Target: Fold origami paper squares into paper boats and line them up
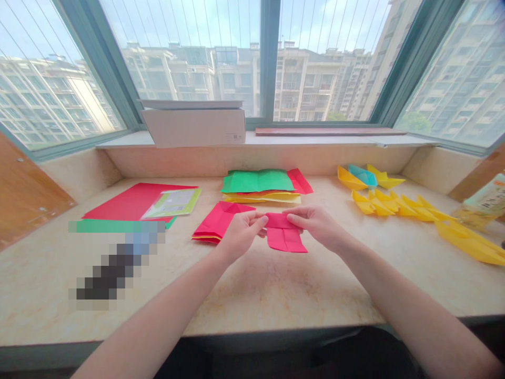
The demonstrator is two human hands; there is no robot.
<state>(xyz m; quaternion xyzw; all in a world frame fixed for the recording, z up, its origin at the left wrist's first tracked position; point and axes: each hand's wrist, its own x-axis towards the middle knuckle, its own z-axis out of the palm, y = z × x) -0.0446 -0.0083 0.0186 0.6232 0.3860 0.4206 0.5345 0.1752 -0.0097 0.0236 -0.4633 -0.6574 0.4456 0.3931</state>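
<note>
My left hand and my right hand pinch the top edge of a folded red paper from either side, low over the marble sill. The paper's lower part hangs free between them, with its fold lines showing. Just left of my left hand lies another folded red paper with a yellow sheet under it. A stack of green, red and yellow paper sheets sits beyond my hands.
Folded yellow paper boats and a blue one crowd the right of the sill. A red sheet and a pixelated object lie left. A white box stands on the window ledge, before the glass.
</note>
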